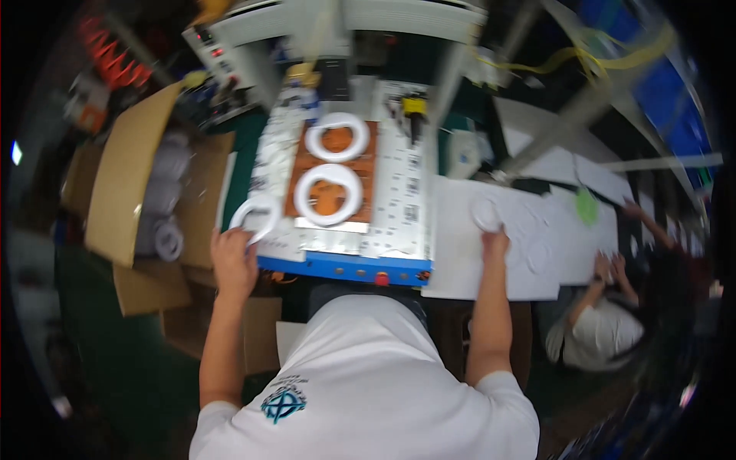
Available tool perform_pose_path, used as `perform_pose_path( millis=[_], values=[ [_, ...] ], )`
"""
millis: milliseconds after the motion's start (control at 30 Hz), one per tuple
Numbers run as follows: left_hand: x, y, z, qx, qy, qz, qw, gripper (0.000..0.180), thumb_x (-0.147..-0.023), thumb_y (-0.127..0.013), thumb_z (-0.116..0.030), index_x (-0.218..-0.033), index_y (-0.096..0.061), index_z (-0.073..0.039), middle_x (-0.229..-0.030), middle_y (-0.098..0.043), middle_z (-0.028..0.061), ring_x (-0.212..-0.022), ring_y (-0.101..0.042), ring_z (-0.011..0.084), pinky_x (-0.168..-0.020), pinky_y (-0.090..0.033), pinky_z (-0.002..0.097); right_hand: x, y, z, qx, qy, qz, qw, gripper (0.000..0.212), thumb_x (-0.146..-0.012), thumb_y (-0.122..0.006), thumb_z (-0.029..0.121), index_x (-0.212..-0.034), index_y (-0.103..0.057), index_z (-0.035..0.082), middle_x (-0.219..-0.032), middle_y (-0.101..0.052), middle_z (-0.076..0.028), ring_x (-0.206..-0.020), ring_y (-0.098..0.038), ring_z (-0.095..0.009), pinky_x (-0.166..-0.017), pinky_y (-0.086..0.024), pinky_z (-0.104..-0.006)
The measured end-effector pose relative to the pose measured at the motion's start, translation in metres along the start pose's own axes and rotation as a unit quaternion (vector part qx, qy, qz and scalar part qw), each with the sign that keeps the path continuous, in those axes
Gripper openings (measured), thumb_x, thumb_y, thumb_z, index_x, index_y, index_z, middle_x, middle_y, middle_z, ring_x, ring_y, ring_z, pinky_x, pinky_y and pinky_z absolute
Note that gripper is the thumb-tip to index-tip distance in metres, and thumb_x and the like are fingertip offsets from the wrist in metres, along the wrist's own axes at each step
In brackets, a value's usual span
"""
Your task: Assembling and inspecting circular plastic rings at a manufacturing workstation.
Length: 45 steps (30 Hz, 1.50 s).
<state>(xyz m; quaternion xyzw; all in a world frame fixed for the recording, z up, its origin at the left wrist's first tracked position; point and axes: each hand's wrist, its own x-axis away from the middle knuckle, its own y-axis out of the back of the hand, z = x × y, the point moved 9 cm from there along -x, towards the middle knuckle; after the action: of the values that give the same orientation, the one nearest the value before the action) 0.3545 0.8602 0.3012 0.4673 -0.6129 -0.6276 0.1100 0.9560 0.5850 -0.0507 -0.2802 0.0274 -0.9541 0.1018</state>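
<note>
Between the fingers of my left hand [234, 259] is a white plastic ring [270, 221], held by its near edge at the machine bed's left front corner. Out to the right, my right hand [495, 242] is closed on the near edge of a white round piece [485, 213] over the white table; blur hides its finer shape. Two more white rings, a far one [313, 142] and a near one [306, 205], sit one behind the other on the brown fixture plate [369, 165] of the machine bed.
An open cardboard box [126, 184] with stacked white rings stands on the left. More flat white rings [539, 256] lie on the white table [460, 268]. The machine's gantry [406, 21] spans the back, and a red button [382, 279] sits on its blue front edge. Co-workers' hands [606, 267] show at far right.
</note>
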Motion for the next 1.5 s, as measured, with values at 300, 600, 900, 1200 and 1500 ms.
perform_pose_path(
  millis=[300, 600, 900, 1200, 1500],
  values=[
    [-0.006, 0.041, -0.076, 0.004, -0.056, -0.044, 0.997, 0.025, -0.075, -0.070, -0.006, -0.100, -0.071, -0.010, -0.098, -0.067, 0.0030, -0.101, -0.064, 0.0231, -0.109, -0.036, 0.0544, 0.335, -0.193, 0.124, 0.285, 0.416, 0.322, 0.801, 0.067, -0.085, -0.071, 0.008, -0.146, -0.043, 0.003, -0.148, -0.045, -0.017, -0.137, -0.045, -0.027, -0.109, -0.041, -0.0442],
    [-0.019, 0.027, -0.136, 0.078, -0.198, -0.044, 0.976, 0.021, -0.080, -0.066, -0.016, -0.099, -0.073, -0.009, -0.096, -0.067, 0.0020, -0.093, -0.064, 0.0184, -0.108, -0.042, 0.0478, 0.484, -0.308, 0.126, 0.356, 0.548, 0.510, 0.559, 0.110, -0.068, -0.088, 0.029, -0.153, -0.025, 0.000, -0.154, -0.023, -0.032, -0.141, -0.031, -0.049, -0.113, -0.033, -0.0524],
    [-0.037, 0.043, -0.127, 0.168, -0.178, -0.022, 0.969, 0.038, -0.074, -0.078, -0.020, -0.110, -0.070, -0.014, -0.120, -0.063, 0.0047, -0.125, -0.053, 0.0228, -0.114, -0.033, 0.0550, 0.425, -0.281, 0.123, 0.360, 0.491, 0.451, 0.652, 0.110, -0.063, -0.088, 0.022, -0.152, -0.027, -0.002, -0.145, -0.038, -0.026, -0.137, -0.040, -0.040, -0.113, -0.037, -0.0448],
    [-0.028, -0.051, -0.071, 0.114, -0.161, 0.091, 0.976, 0.038, -0.073, -0.081, -0.019, -0.108, -0.069, -0.010, -0.117, -0.062, 0.0051, -0.130, -0.049, 0.0278, -0.117, -0.028, 0.0558, 0.363, -0.248, 0.114, 0.048, 0.194, 0.507, 0.838, 0.101, -0.076, -0.077, 0.028, -0.153, -0.023, -0.007, -0.152, -0.036, -0.021, -0.140, -0.039, -0.030, -0.117, -0.029, -0.0402],
    [-0.035, -0.021, -0.072, 0.177, -0.154, 0.108, 0.966, 0.031, -0.072, -0.080, -0.015, -0.101, -0.072, -0.010, -0.107, -0.065, 0.0026, -0.124, -0.054, 0.0258, -0.117, -0.028, 0.0570, 0.378, -0.266, 0.128, 0.252, 0.403, 0.423, 0.771, 0.104, -0.067, -0.084, 0.029, -0.151, -0.032, 0.000, -0.150, -0.038, -0.021, -0.138, -0.041, -0.033, -0.115, -0.033, -0.0423]
  ],
)
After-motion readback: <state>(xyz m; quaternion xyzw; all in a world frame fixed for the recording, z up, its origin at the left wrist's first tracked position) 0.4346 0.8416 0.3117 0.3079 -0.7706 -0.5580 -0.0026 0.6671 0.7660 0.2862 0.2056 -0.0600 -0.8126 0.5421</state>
